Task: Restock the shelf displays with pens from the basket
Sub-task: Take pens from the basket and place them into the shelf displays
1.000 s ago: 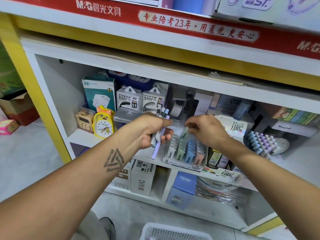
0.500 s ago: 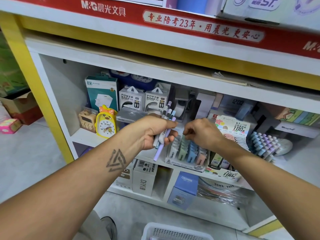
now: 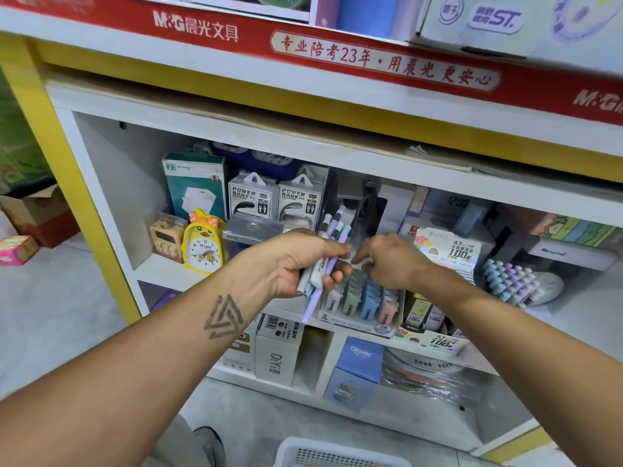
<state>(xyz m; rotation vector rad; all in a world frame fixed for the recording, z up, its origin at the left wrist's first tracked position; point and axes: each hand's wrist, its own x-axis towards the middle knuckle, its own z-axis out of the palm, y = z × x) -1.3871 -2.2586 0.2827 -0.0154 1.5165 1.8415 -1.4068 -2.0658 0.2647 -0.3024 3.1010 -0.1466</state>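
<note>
Restocking looks midway: left hand (image 3: 296, 264) clutches several pens (image 3: 328, 251); right hand (image 3: 391, 261), fingers curled, reaches them above the display (image 3: 360, 301).

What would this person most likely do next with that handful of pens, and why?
Probably pull one pen free with the right hand and drop it into the pastel display box. The left hand grips a bundle of pastel-capped pens, the right hand's fingers reach toward the bundle, and the box sits just below both.

White shelving unit (image 3: 101, 183), grey floor (image 3: 50, 315)
</note>
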